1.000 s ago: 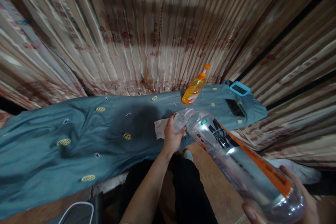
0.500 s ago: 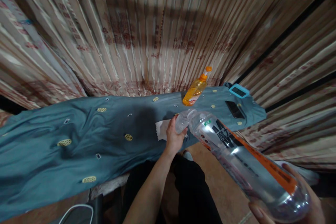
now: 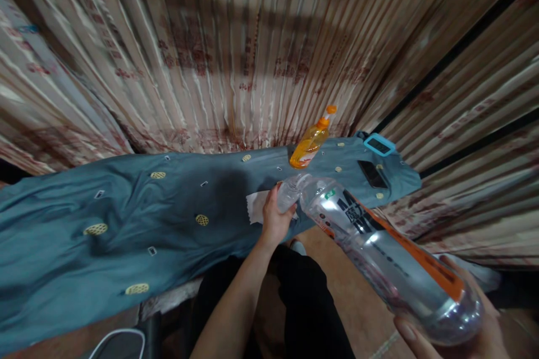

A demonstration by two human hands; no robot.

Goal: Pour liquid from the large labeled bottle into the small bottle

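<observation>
My right hand (image 3: 475, 320) is closed round the base of a large clear plastic bottle (image 3: 387, 258) with an orange and black label. The bottle is tilted, its neck pointing down to the left. A small clear plastic cup (image 3: 288, 193) is in my left hand (image 3: 275, 221), whose fingers wrap its side. The bottle's mouth is at the cup's rim; whether liquid is flowing I cannot tell. Under the cup, partly hidden by my left hand, a white paper napkin (image 3: 255, 206) lies on the blue-green cloth (image 3: 227, 196).
Behind the cup stands a bottle of orange liquid (image 3: 309, 146) with an orange pump top. A black phone (image 3: 372, 174) and a blue-framed device (image 3: 379, 145) lie at the cloth's right end. A pleated curtain (image 3: 236, 56) hangs along the back. A grey stool-like object (image 3: 120, 345) is at lower left.
The whole view has shifted slightly, so things appear a little further left. Both hands keep their holds, and the bottle stays tilted at the cup.
</observation>
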